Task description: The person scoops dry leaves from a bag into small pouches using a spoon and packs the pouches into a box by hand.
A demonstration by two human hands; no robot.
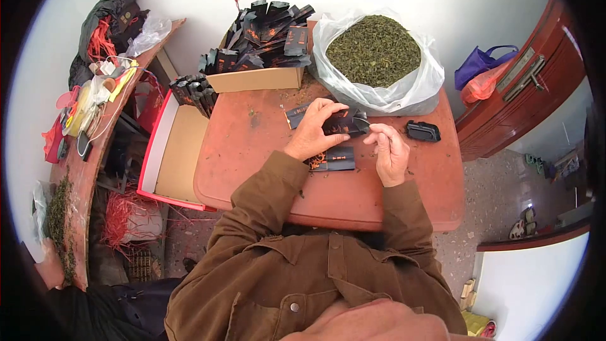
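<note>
Currently, at the far left of the frame, a co-worker's bare hand (50,266), partly cut off, is beside a loose heap of dried green leaves (58,215) on a narrow reddish-brown wooden table (104,132), whose upper part bears a jumble of bags and red strands. Right of it, a shallow red-edged cardboard tray (182,151) stands at centre left, with black packets at its upper end. Next comes the worn, reddish, round-cornered table (252,180); at its upper left, an open brown cardboard box (255,81) is heaped with black packets printed in orange. In the middle of the frame, the left hand (315,131) is closed around a black foil packet with orange print (346,125), fingers above and thumb below. Just beneath it, a flat black rectangular packet with orange print (341,159) lies on the table. The right hand (389,153) has its fingers bent at the held packet's right end; whether they pinch it, I cannot tell. Above, at upper centre right, a translucent white plastic bag (404,96) stands full of dried green leaves (374,50). Farther right, a small black plastic tray (423,131) lies near the table's edge, well apart from the reddish-brown door (514,104).
</note>
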